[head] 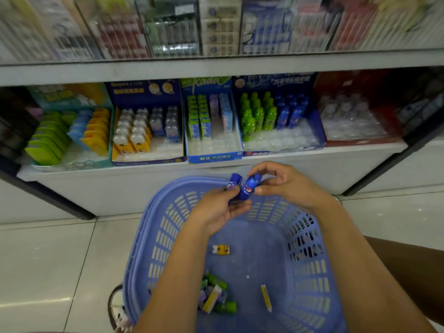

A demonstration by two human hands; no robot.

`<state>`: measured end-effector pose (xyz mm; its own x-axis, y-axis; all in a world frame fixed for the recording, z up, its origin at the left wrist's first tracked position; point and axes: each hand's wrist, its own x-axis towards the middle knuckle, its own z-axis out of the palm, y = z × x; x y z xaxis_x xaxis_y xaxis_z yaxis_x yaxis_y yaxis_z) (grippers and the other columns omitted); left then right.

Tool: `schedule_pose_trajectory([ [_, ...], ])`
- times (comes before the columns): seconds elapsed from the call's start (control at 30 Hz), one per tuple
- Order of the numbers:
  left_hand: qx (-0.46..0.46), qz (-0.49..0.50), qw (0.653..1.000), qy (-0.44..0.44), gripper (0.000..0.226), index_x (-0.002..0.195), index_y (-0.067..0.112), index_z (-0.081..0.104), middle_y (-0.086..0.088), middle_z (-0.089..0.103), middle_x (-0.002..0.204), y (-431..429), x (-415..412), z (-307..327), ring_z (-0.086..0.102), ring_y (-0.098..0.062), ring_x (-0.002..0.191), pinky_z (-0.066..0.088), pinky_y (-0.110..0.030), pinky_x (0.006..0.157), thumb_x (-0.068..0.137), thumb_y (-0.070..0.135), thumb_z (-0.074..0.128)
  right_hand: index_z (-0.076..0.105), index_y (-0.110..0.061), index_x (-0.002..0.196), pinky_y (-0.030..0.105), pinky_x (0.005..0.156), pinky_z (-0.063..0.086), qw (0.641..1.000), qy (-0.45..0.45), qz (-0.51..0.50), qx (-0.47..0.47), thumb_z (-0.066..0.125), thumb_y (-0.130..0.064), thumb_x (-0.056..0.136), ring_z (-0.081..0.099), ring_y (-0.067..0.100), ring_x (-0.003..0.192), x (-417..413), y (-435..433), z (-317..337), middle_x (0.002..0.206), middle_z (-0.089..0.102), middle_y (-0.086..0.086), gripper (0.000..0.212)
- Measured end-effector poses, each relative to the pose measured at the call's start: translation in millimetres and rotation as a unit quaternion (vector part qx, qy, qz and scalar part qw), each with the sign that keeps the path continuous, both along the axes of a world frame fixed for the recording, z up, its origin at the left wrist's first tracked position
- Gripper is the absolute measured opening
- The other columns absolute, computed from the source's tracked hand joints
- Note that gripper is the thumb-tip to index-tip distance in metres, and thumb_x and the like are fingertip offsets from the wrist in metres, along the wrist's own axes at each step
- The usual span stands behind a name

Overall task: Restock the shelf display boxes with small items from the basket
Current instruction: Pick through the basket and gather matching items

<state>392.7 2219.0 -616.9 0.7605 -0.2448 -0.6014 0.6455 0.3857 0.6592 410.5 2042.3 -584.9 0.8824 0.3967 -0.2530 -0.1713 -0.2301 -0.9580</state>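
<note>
**Left bottle (231,187) and right bottle (249,187) held above the basket (163,227)**

Two small blue bottle-shaped items are held side by side and touching, over the far rim of the basket. Both long axes are roughly upright in the view, with the caps pointing towards the shelf (72,170). The right bottle is tilted so that its cap leans to the right, and the two bases are brought close together.

The left bottle is pinched in the grip of the left hand (216,210), with the thumb laid across its label and the body running down into the fingers. The right bottle is pinched low on its side by the grip of the right hand (286,186), whose other fingers are arched over its cap.

On the basket floor a yellow-and-white item (221,249), a heap of green and purple items (216,296) and a yellow pencil-shaped item (266,298) are seen. Beyond, on the shelf, a display box (276,152) is filled with green bottles (258,114) and blue bottles (292,111) standing upright.
</note>
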Motion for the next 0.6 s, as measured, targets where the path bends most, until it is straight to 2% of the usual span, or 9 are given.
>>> schedule_pose_trajectory([
  [0.13, 0.02, 0.044, 0.997, -0.067, 0.022, 0.113, -0.004, 0.052, -0.012, 0.063, 0.083, -17, -2, 16, 0.065, -0.009, 0.053, 0.055, -0.02, 0.054, 0.1, 0.013, 0.043, 0.065, -0.009, 0.102, 0.017, 0.067, 0.053, 0.994, -0.067, -0.082, -0.02, 0.067, -0.005, 0.083, 0.062, 0.015, 0.071, -2, 7, 25, 0.094, 0.064, 0.01, 0.019],
  [0.3, 0.065, 0.036, 0.99, -0.122, 0.012, 0.1, 0.005, 0.058, -0.007, 0.065, 0.082, -18, -3, 24, 0.064, -0.008, 0.054, 0.055, -0.02, 0.055, 0.098, 0.01, 0.048, 0.066, -0.014, 0.093, 0.008, 0.06, 0.049, 0.966, -0.144, -0.195, -0.087, 0.073, -0.005, 0.078, 0.062, 0.0, 0.058, 21, -18, 44, 0.08, 0.066, 0.004, 0.018],
  [0.4, 0.156, -0.005, 0.975, -0.16, 0.012, 0.092, 0.012, 0.062, 0.001, 0.062, 0.073, -11, -2, 24, 0.054, -0.007, 0.052, 0.048, -0.019, 0.051, 0.096, 0.018, 0.053, 0.068, -0.013, 0.098, 0.008, 0.063, 0.045, 0.916, -0.227, -0.248, -0.219, 0.073, -0.01, 0.078, 0.059, 0.005, 0.065, 54, -55, 58, 0.082, 0.066, 0.004, 0.022],
  [0.5, 0.206, -0.033, 0.958, -0.199, 0.006, 0.094, 0.022, 0.061, 0.005, 0.063, 0.07, -9, -2, 27, 0.05, -0.004, 0.049, 0.044, -0.018, 0.049, 0.095, 0.025, 0.056, 0.069, -0.008, 0.104, 0.001, 0.064, 0.04, 0.875, -0.257, -0.261, -0.316, 0.074, -0.007, 0.076, 0.062, 0.01, 0.075, 88, -86, 66, 0.093, 0.069, 0.01, 0.028],
  [0.6, 0.224, -0.023, 0.95, -0.214, 0.009, 0.099, 0.02, 0.057, 0.002, 0.068, 0.071, -13, 1, 31, 0.051, -0.003, 0.047, 0.044, -0.016, 0.047, 0.091, 0.024, 0.061, 0.068, -0.006, 0.108, -0.001, 0.063, 0.035, 0.872, -0.235, -0.241, -0.356, 0.072, -0.005, 0.077, 0.06, 0.016, 0.087, 115, -99, 63, 0.105, 0.069, 0.016, 0.031],
])
